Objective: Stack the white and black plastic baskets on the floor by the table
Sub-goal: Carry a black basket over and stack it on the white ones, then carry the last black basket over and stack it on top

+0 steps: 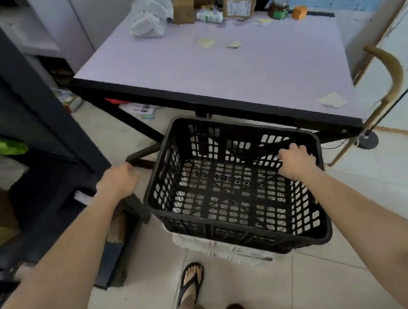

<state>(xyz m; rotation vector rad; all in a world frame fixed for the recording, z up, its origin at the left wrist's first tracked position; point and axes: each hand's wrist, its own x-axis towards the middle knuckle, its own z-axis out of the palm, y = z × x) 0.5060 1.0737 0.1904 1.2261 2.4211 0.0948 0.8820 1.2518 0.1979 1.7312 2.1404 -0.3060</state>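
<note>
Seemingly the nesting step. The black basket (232,190) sat inside the white basket (212,249), whose rim showed beneath it, on the floor (324,282) beside the table (237,69). The right hand (296,159) was at the black basket's right wall with fingers curled; whether it gripped was unclear. The left hand (118,179) was curled and off the basket; contents untellable. Next, probably: press level until seated.

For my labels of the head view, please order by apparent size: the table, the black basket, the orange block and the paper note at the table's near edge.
1. table
2. black basket
3. paper note
4. orange block, though it lies farther away, so this last rank is unsure.
</note>
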